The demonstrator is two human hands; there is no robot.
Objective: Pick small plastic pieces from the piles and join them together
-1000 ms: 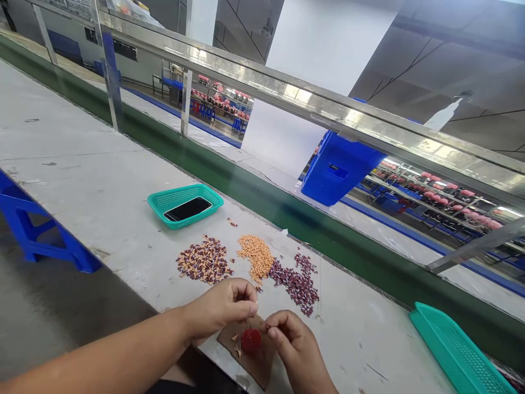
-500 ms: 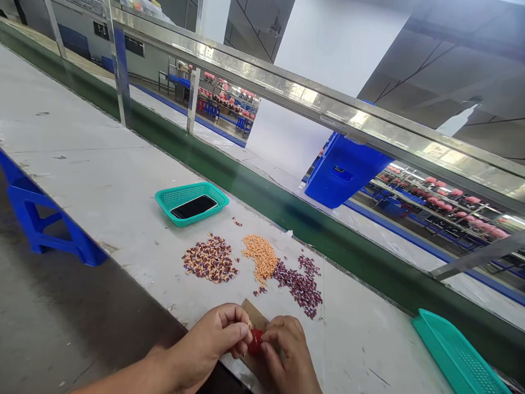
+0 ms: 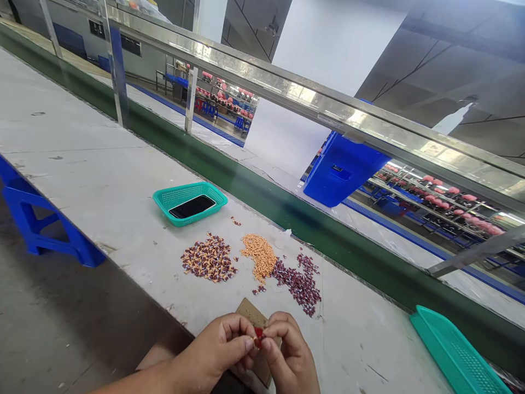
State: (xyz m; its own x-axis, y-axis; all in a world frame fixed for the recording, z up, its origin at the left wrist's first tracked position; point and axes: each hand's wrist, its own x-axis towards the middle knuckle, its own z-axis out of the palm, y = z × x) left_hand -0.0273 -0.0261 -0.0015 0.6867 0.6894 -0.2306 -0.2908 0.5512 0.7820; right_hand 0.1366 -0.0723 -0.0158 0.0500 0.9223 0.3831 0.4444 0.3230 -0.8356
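Note:
My left hand [image 3: 223, 350] and my right hand [image 3: 289, 350] meet at the table's near edge, fingertips almost touching. The left thumb and forefinger pinch a small orange piece [image 3: 256, 341]. My right fingers are closed in a pinch too; what lies in them is too small to make out. Between the fingertips shows a red object [image 3: 258, 332], mostly hidden by the fingers. Under the hands lies a brown board [image 3: 251, 311]. Beyond it are a pile of loose orange pieces [image 3: 259, 254], a pile of dark purple pieces [image 3: 301, 287] and a pile of mixed purple-and-orange pieces [image 3: 208, 258].
A green basket [image 3: 162, 201] with a phone [image 3: 192, 206] in it stands beyond the piles. Another green basket [image 3: 451, 350] is at the right. A green belt [image 3: 348, 232] runs behind the white table [image 3: 90, 180]. A blue stool [image 3: 53, 227] stands at the left.
My hands have drawn closer together, the left one shifting slightly right. The red object is more covered by fingers now, and the board shows more beneath the hands.

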